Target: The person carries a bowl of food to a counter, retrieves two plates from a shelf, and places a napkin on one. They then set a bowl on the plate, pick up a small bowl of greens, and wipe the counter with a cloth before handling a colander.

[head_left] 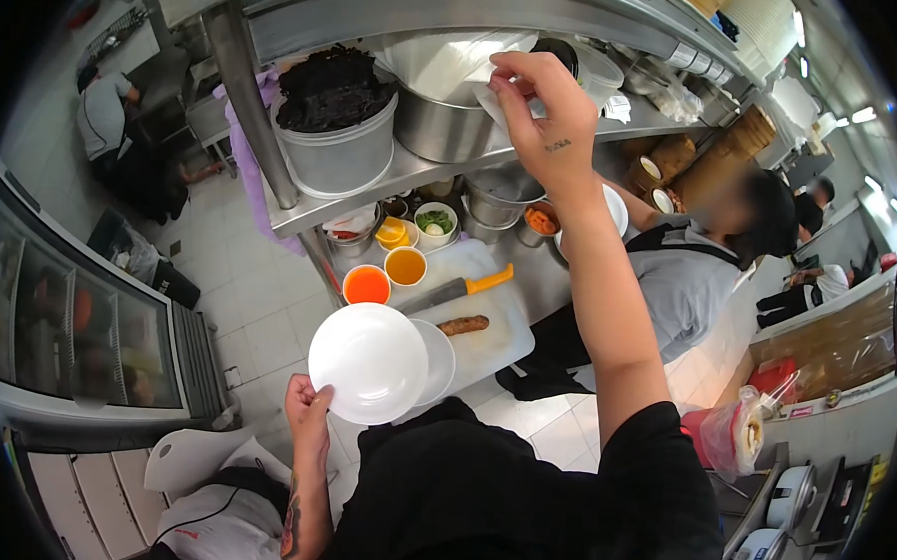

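My left hand [310, 411] grips the rim of a round white plate [368, 364], thumb on top. A second pale plate [441, 365] shows partly behind it, over the cutting board [509, 328]. Raised at the steel shelf, my right hand [546, 114] has thumb and index finger pinched beside a large pot [443, 126]. Something thin and whitish shows under those fingers; I cannot tell what it is. On the board lie a browned sausage [464, 326] and a knife with an orange handle [489, 279].
Bowls of orange sauce [366, 285] and amber liquid [405, 266] stand beside the board, near chopped greens [435, 220]. A tub of dark food [335, 125] sits on the shelf [357, 190]. A co-worker in grey [679, 280] stands close at right; another person [218, 525] is at lower left.
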`<state>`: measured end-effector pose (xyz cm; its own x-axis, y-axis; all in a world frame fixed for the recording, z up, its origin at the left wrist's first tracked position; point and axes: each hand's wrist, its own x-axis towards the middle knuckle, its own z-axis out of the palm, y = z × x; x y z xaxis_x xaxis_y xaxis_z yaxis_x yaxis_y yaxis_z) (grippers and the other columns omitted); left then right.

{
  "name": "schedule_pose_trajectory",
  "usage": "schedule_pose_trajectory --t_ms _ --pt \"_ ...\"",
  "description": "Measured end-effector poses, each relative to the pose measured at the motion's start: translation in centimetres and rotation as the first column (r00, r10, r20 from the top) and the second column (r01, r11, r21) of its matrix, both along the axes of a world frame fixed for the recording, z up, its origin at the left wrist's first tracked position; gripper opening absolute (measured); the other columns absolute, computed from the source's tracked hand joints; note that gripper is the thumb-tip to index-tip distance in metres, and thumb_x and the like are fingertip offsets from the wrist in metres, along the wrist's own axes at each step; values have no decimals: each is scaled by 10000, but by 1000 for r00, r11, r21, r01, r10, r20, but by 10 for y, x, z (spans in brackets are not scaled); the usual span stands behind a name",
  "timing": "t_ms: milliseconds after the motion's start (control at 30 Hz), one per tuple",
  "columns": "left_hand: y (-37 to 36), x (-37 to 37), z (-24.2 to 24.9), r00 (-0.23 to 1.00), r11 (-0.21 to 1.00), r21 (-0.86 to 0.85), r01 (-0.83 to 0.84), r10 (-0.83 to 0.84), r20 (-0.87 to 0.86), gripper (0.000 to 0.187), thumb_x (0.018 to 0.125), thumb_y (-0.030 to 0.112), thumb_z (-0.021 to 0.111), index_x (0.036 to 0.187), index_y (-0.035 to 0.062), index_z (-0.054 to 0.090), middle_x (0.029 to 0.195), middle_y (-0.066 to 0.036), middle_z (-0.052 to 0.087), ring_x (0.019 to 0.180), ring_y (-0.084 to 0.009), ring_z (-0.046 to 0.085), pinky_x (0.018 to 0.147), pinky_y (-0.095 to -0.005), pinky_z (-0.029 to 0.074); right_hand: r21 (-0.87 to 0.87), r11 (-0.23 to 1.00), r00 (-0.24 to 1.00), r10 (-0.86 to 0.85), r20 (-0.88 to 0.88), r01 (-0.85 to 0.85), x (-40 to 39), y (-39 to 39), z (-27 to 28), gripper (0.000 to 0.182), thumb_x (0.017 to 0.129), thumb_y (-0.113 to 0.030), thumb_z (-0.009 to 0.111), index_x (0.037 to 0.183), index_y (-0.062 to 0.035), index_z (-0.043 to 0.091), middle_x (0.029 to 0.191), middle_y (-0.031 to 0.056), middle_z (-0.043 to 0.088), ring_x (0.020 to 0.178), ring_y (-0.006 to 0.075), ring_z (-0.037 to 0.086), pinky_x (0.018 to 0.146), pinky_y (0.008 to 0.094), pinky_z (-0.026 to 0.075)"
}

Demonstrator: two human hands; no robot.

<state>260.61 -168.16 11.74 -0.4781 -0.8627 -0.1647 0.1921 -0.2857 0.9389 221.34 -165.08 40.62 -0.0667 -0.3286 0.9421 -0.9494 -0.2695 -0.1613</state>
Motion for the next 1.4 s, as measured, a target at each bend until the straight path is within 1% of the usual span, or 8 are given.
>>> schedule_pose_trajectory --t_ms 467,600,667,933,1067,1133,1233,1400 --pt "-2 3 2 1000 1000 -27 -5 5 -10 176 835 -33 622 871 66 481 761 27 548 653 -21 469 630 -181 375 62 991 973 -107 -203 122 -9 6 28 150 758 48 674 869 -51 659 900 58 631 669 189 613 577 281 500" --pt "1 -2 11 1000 1000 -18 12 -12 13 175 832 -34 623 866 63 481 769 20 560 673 -27 492 652 -187 389 -49 996 973 -89 -212 80 0 15 45 153 737 29 668 863 -54 648 922 53 660 731 200 646 606 295 516" --pt "2 -9 17 999 999 -17 40 -39 16 171 833 -34 620 872 61 483 783 11 576 690 -36 508 667 -197 401 -80 992 969 -115 -219 100 18 25 57 189 740 57 627 902 -30 670 942 139 678 804 245 640 710 339 499" --pt "16 -43 26 986 986 -52 159 -161 -35 166 843 -42 609 895 55 484 818 -7 592 730 -53 540 690 -209 428 -199 976 851 -181 -493 92 33 82 43 182 697 7 681 865 -47 639 889 61 675 721 221 657 613 312 523" --pt "27 -72 15 980 981 -32 189 -191 -58 161 854 -35 607 911 48 480 828 -19 602 743 -61 553 691 -212 438 286 930 905 -96 -414 229 96 126 -59 188 665 1 666 837 -50 608 954 81 700 745 238 664 600 307 514" --pt "34 -82 8 979 980 -13 198 -198 -57 160 856 -27 611 916 45 481 835 -23 608 742 -62 556 686 -212 439 448 884 970 -22 -242 132 117 137 -121 162 695 -29 660 838 -46 587 1081 108 680 811 247 655 644 326 509" --pt "40 -88 4 975 976 2 219 -219 -43 159 858 -12 618 925 41 483 846 -29 616 740 -61 561 678 -211 440 694 711 991 -27 -134 113 143 153 -172 203 712 -75 666 886 -51 565 1206 122 624 944 262 610 813 380 465" --pt "47 -84 -12 963 963 2 268 -268 11 162 859 10 626 933 49 487 834 -16 604 702 -41 521 634 -202 406 790 610 994 -106 -3 67 170 168 -196 182 752 -68 653 901 -62 548 1184 114 635 934 271 613 816 379 472"
